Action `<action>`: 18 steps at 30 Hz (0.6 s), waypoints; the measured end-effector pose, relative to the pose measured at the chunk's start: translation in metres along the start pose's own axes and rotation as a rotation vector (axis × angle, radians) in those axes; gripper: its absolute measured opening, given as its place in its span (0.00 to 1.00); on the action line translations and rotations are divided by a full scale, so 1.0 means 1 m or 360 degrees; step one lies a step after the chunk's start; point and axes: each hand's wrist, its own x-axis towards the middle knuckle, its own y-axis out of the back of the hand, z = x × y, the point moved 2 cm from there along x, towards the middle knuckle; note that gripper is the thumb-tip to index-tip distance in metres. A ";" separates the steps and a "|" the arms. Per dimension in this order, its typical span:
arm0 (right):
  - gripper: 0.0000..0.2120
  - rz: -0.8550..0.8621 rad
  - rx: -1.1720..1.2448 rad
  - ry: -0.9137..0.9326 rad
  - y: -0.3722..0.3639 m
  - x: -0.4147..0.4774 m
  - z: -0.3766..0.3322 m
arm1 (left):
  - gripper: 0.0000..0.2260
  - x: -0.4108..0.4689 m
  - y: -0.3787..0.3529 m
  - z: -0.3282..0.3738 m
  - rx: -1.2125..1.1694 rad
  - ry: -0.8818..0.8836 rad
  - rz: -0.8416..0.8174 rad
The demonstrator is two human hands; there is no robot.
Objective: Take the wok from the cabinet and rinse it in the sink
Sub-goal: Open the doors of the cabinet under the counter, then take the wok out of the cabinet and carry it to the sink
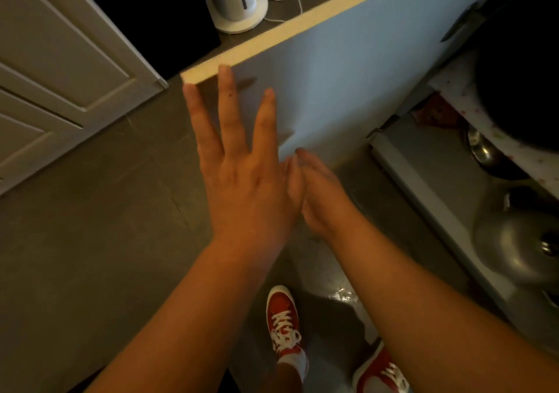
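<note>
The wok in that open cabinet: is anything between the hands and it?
Nothing visible blocks it. The cabinet door is swung open, with the left hand spread against it and the right hand beside. The dark wok sits on the upper shelf, exposed; the metal lid lies lower down.

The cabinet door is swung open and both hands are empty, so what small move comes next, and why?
Probably reach the right hand into the cabinet toward the dark wok on the upper shelf. The cabinet door already stands open, the left hand rests against it, and neither hand holds anything.
</note>
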 end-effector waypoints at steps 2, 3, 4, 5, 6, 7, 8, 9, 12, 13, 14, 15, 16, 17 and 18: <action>0.21 0.0092 -0.0040 0.0017 0.031 -0.012 -0.003 | 0.30 -0.020 -0.013 0.014 -0.0190 -0.0018 -0.0058; 0.18 0.0146 -0.0067 0.0033 0.048 -0.019 -0.006 | 0.27 -0.030 -0.023 0.025 -0.0267 -0.0051 -0.0160; 0.17 0.0181 -0.0100 0.0061 0.067 -0.027 -0.009 | 0.25 -0.039 -0.034 0.033 -0.0342 -0.0073 -0.0285; 0.16 0.0217 -0.0145 0.0098 0.085 -0.036 -0.013 | 0.22 -0.047 -0.046 0.042 -0.0426 -0.0063 -0.0439; 0.15 0.0262 -0.0209 0.0141 0.103 -0.045 -0.018 | 0.19 -0.054 -0.059 0.051 -0.0506 -0.0029 -0.0569; 0.14 0.0314 -0.0278 0.0182 0.121 -0.053 -0.023 | 0.17 -0.060 -0.069 0.061 -0.0560 0.0026 -0.0708; 0.13 0.0361 -0.0357 0.0216 0.139 -0.062 -0.029 | 0.15 -0.066 -0.080 0.072 -0.0622 0.0071 -0.0817; 0.13 0.0414 -0.0444 0.0248 0.158 -0.072 -0.037 | 0.14 -0.072 -0.092 0.084 -0.0678 0.0115 -0.0898; 0.16 0.0577 -0.0722 0.0373 0.212 -0.098 -0.064 | 0.08 -0.087 -0.123 0.125 -0.0890 0.0287 -0.1097; 0.16 0.0643 -0.0829 0.0434 0.231 -0.109 -0.077 | 0.05 -0.090 -0.133 0.142 -0.0929 0.0309 -0.1150; 0.17 0.0691 -0.0948 0.0495 0.239 -0.115 -0.086 | 0.03 -0.089 -0.139 0.148 -0.0950 0.0320 -0.1169; 0.18 0.0775 -0.1098 0.0572 0.258 -0.128 -0.100 | 0.02 -0.093 -0.148 0.167 -0.0968 0.0300 -0.1209; 0.20 0.0854 -0.1258 0.0644 0.278 -0.141 -0.115 | 0.02 -0.097 -0.156 0.187 -0.0997 0.0269 -0.1261; 0.23 0.0918 -0.1401 0.0700 0.294 -0.152 -0.128 | 0.04 -0.100 -0.160 0.204 -0.1030 0.0239 -0.1332; 0.25 0.0985 -0.1520 0.0730 0.311 -0.164 -0.141 | 0.05 -0.104 -0.165 0.223 -0.1066 0.0180 -0.1413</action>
